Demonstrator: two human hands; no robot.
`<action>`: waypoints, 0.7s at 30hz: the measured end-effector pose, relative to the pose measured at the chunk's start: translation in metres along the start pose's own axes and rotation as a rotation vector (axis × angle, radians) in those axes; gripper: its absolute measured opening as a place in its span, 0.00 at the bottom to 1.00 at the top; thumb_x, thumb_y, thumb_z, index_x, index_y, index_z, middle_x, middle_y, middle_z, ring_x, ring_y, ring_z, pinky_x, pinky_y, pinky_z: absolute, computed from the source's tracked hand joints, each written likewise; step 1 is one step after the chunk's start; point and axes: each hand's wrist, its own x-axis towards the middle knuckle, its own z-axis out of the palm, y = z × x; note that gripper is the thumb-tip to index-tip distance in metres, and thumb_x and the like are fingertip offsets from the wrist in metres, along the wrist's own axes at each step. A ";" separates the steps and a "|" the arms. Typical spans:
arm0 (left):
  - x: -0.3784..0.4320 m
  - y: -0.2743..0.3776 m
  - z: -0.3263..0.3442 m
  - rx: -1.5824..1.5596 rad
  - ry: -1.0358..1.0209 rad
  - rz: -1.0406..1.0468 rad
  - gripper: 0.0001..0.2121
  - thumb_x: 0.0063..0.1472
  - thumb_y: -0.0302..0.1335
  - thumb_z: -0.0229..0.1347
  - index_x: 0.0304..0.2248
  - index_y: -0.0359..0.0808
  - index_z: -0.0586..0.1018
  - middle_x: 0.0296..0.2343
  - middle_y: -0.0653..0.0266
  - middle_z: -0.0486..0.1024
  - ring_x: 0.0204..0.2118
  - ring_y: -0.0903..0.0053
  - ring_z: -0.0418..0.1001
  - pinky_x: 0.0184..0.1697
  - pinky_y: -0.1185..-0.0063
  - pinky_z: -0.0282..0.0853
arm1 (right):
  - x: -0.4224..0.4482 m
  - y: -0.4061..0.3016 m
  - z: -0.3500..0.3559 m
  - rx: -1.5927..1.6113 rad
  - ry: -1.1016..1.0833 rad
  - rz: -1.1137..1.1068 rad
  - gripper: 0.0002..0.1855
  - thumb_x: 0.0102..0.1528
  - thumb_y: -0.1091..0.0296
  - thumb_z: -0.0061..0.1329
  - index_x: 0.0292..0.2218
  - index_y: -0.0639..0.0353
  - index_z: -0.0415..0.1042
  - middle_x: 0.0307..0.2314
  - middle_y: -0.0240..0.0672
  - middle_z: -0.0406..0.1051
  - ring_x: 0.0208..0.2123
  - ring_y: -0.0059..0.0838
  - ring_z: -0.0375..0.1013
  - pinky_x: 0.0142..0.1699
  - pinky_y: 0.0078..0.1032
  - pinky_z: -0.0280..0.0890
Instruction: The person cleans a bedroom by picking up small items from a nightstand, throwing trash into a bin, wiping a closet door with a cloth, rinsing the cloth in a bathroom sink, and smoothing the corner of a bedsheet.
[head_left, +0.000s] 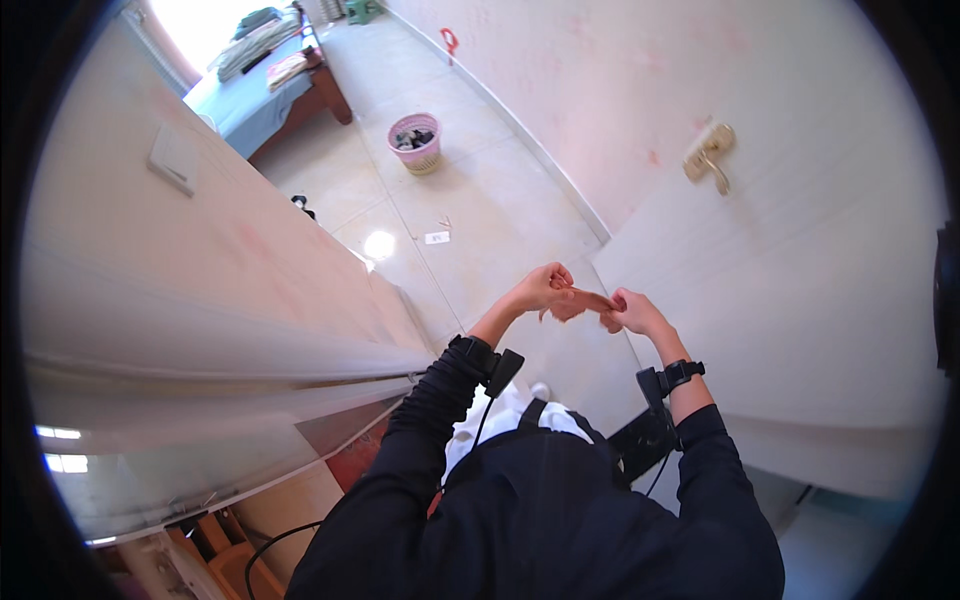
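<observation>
A small pinkish-orange cloth (571, 306) is stretched between my two hands, above the tiled floor of a doorway. My left hand (544, 287) grips its left end with curled fingers. At the other end, my right hand (634, 311) pinches the cloth's edge between thumb and fingers. Part of the cloth hangs down between them in a loose fold. What kind of cloth piece it is, I cannot tell. Black straps with small devices sit around both my forearms.
To the right stands a white door (787, 277) with a brass handle (709, 159). Ahead on the floor are a pink plastic basket (420, 157) holding dark items and a white card (437, 238). A bed (255, 112) stands beyond the wall (247, 240) at left, which carries a light switch (172, 161).
</observation>
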 end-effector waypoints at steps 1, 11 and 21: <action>0.005 -0.007 -0.010 -0.001 0.029 -0.002 0.11 0.41 0.24 0.52 0.27 0.33 0.67 0.20 0.65 0.67 0.23 0.85 0.64 0.26 0.85 0.61 | 0.021 0.012 0.004 -0.105 0.089 -0.145 0.07 0.38 0.70 0.43 0.22 0.64 0.63 0.15 0.36 0.65 0.17 0.24 0.64 0.24 0.20 0.59; 0.109 -0.016 -0.158 0.545 -0.021 -0.166 0.16 0.36 0.29 0.54 0.29 0.34 0.70 0.20 0.61 0.70 0.24 0.75 0.66 0.25 0.80 0.61 | 0.199 -0.051 -0.041 -0.114 0.091 -0.323 0.11 0.41 0.71 0.35 0.28 0.64 0.65 0.17 0.38 0.66 0.22 0.23 0.66 0.30 0.18 0.59; 0.153 0.022 -0.325 0.113 0.359 -0.108 0.08 0.38 0.23 0.47 0.24 0.34 0.67 0.15 0.67 0.65 0.14 0.83 0.60 0.15 0.82 0.59 | 0.347 -0.214 -0.072 -0.418 0.225 -0.382 0.10 0.37 0.67 0.41 0.25 0.61 0.63 0.19 0.44 0.66 0.23 0.39 0.66 0.28 0.26 0.60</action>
